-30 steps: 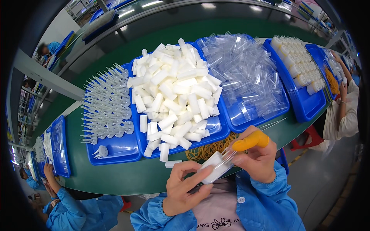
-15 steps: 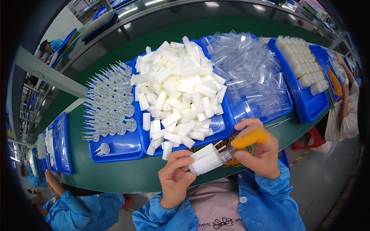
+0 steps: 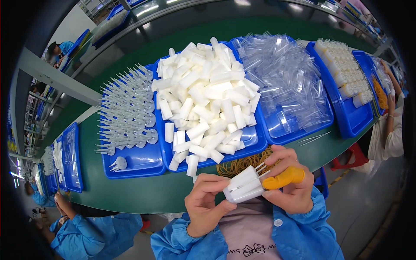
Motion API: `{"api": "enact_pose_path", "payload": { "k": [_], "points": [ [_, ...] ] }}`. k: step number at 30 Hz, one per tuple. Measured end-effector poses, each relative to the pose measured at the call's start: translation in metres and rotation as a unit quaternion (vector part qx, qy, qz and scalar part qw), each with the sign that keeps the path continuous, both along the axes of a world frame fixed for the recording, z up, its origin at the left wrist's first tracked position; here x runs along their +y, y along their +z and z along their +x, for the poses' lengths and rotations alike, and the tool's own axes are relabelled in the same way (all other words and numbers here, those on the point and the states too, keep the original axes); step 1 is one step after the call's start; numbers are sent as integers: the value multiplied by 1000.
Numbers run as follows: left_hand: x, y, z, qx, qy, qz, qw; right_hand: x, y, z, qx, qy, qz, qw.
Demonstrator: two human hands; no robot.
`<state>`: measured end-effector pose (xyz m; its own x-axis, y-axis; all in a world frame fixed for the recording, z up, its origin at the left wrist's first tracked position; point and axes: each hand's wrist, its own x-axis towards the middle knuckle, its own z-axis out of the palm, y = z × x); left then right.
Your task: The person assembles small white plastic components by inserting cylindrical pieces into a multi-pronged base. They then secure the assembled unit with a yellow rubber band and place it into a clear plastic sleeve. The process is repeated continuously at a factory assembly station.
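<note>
My left hand (image 3: 206, 206) pinches the base end of an assembly (image 3: 245, 186) made of white foam cylinders standing side by side on a translucent cap. Thin pale prongs stick out past the cylinders at its right end. My right hand (image 3: 292, 190) has a yellow finger cot (image 3: 284, 177) on one finger. That finger and the thumb close on the right end of the assembly, partly covering it, while the other fingers curl beside the prongs. Whether a clear tube is between the right fingers cannot be made out.
Blue trays ahead hold pronged translucent caps (image 3: 128, 112), heaped white foam cylinders (image 3: 208, 95), clear plastic tubes (image 3: 281, 78) and yellowish-white parts (image 3: 344, 69). Yellow rubber bands (image 3: 242, 162) lie behind my hands. Tweezers (image 3: 314, 138) rest at right. Co-workers sit on both sides.
The clear tube seen at the assembly's right end no longer shows there. Both hands and the assembly have shifted slightly right, and the right fingers now sit closer against the cylinders.
</note>
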<state>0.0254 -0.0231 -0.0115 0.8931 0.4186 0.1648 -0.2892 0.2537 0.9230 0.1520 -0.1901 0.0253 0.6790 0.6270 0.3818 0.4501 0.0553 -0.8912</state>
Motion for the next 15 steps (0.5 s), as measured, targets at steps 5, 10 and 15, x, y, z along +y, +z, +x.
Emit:
{"api": "enact_pose_path", "payload": {
  "k": [5,10,15],
  "points": [
    [0,-1,4,8,8,-22,1000,2,-3,4,0,14,-10,1000],
    [6,-5,6,20,10,-77,997,-2,7,33,-43,-8,-46,998],
    [10,-4,6,31,23,-91,995,-10,-3,75,-301,-211,-338,867]
  ]
}}
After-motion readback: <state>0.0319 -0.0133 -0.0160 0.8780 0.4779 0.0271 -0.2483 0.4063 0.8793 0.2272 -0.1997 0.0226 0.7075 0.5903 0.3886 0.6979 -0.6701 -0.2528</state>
